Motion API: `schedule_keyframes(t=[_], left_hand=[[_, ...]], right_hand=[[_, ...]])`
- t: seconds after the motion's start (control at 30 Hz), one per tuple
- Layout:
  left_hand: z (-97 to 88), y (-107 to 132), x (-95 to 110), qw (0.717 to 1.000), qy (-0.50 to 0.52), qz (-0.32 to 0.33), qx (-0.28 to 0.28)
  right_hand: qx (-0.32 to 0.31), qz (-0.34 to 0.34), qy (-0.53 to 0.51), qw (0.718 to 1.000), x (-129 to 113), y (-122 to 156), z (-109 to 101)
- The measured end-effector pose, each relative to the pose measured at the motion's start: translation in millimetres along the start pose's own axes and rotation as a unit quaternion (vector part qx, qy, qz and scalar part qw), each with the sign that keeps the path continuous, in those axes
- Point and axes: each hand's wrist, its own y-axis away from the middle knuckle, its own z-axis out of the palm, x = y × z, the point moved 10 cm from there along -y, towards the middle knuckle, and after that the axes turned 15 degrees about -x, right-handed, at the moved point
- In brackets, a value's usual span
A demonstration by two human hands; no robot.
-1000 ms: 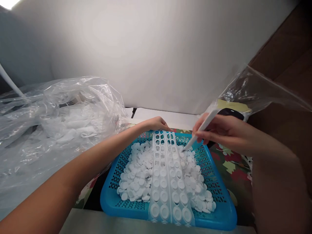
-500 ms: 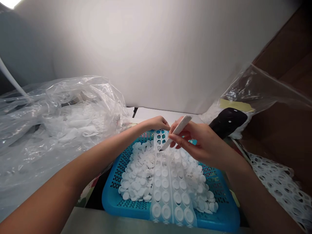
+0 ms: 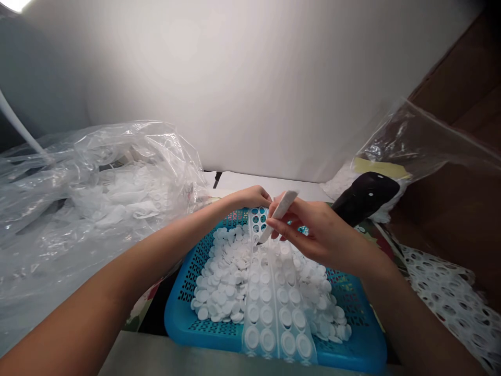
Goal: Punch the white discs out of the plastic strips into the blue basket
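"What does the frame show?"

"A translucent strip [image 3: 274, 318] of round white discs [image 3: 267, 340] seated in rows of blisters, lying lengthwise across a blue mesh basket [image 3: 203, 334] heaped with loose discs [image 3: 221, 292]."

"And the strip's far end?"

"Open holes show blue there, by the person's left hand [image 3: 250, 197], its fingers together at the far edge. Whether they grip it, you cannot tell."

"The right hand [image 3: 313, 232]?"

"Thumb and fingers clamp a flat white spatula [image 3: 279, 211], tip down at the strip."

"Nearby?"

"A crumpled plastic bag [image 3: 129, 156] to the left; a black object [image 3: 364, 196] and eyelet cloth [image 3: 442, 287] to the right."
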Motion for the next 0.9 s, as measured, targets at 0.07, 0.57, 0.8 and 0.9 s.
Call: schedule_keyframes(t=[0.07, 0.57, 0.8, 0.9], left_hand=[[3.4, 2, 3, 0.999, -0.035, -0.002, -0.015], [1.1, 7, 9, 0.998, -0.065, -0.015, 0.004], [1.0, 6, 10, 0.998, -0.069, -0.008, 0.006], [2.8, 5, 9, 0.998, -0.060, -0.009, -0.003]], right_hand=[[-0.005, 0.014, 0.030, 0.999, 2, -2, 4], [-0.075, 0.057, 0.075, 0.993, 12, -10, 30], [-0.085, 0.045, 0.062, 0.993, 13, -11, 37], [-0.063, 0.033, 0.055, 0.996, 9, -11, 31]])
